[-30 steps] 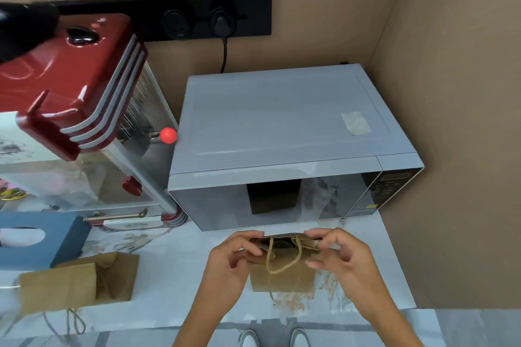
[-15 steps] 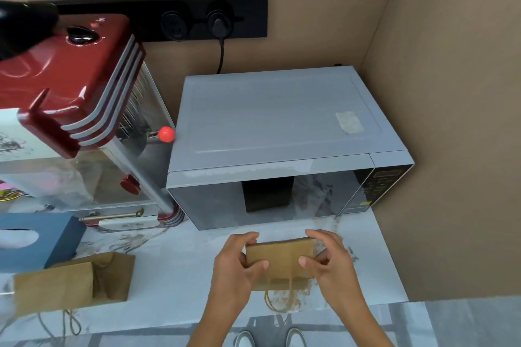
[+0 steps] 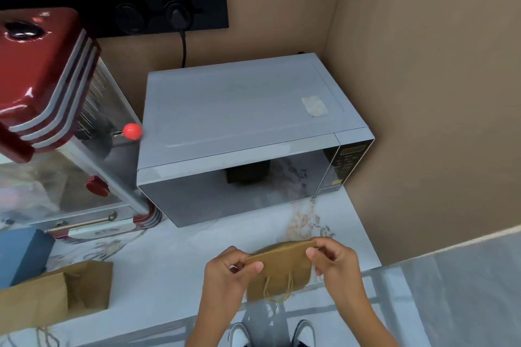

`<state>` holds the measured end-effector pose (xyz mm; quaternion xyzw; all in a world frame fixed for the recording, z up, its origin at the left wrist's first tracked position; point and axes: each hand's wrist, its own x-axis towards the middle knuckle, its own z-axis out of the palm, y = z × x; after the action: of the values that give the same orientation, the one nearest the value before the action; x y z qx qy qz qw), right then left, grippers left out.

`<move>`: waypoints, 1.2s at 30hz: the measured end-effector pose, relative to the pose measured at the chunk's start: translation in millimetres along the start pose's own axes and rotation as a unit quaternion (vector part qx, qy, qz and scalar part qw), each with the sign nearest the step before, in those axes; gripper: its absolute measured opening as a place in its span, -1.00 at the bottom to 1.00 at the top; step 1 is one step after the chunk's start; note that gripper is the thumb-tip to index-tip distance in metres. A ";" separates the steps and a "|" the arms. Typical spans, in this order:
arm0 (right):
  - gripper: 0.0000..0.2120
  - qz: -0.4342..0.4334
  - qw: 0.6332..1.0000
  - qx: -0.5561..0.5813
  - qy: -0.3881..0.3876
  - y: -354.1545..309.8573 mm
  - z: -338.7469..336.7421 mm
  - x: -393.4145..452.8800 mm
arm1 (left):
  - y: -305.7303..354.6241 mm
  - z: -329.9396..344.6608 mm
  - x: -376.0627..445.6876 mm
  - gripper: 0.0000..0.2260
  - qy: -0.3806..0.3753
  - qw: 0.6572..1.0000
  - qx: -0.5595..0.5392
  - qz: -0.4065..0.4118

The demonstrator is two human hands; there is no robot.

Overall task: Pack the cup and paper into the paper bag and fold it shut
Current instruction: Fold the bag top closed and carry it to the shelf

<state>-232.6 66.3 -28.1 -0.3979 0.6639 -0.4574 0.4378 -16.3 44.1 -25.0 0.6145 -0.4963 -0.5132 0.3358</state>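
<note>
Countertop (image 3: 174, 267) edge: both hands have pulled paper bag (image 3: 282, 267) closer.

A marbled white counter (image 3: 174, 259) carries a microwave (image 3: 245, 132) at the back. A red machine (image 3: 56, 127), blue box (image 3: 19, 253) and brown bag (image 3: 56, 293) sit left.

Left hand (image 3: 225, 270) and right hand (image 3: 335, 262), forearms extended, apparently pinch with curled fingers (image 3: 255, 265) at matching height.

Both forearms are bare, with no sleeves reaching into view. The left hand (image 3: 228, 270) and right hand (image 3: 334, 260) wear no gloves or rings. Below them show two white shoes (image 3: 239, 334) with dark trim.
</note>
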 end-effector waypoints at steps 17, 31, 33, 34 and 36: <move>-0.78 0.016 0.996 0.038 -0.076 52.0 -233.3 -20.8 | 30.9 215.2 -114.7 -0.82 0.059 0.998 -0.004 -0.002; -0.68 -0.006 0.997 0.055 -0.060 70.5 -414.3 69.8 | 104.4 401.0 -88.6 -0.82 0.037 0.998 -0.033 0.050; -0.72 -0.009 0.997 0.056 -0.057 68.4 -438.5 96.0 | 114.6 427.5 -69.4 -0.84 0.042 0.996 -0.041 0.063; -0.73 -0.011 0.997 0.053 -0.055 67.5 -451.1 109.9 | 118.2 441.8 -58.4 -0.86 0.044 0.996 -0.046 0.068; -0.74 -0.019 0.997 0.047 -0.054 63.9 -476.8 137.9 | 126.1 472.6 -33.7 -0.94 0.037 0.995 -0.066 0.070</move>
<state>-732.8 78.6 -24.8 -0.4135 0.6097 -0.4737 0.4826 -504.6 86.4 -15.8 0.5734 -0.4903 -0.4971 0.4285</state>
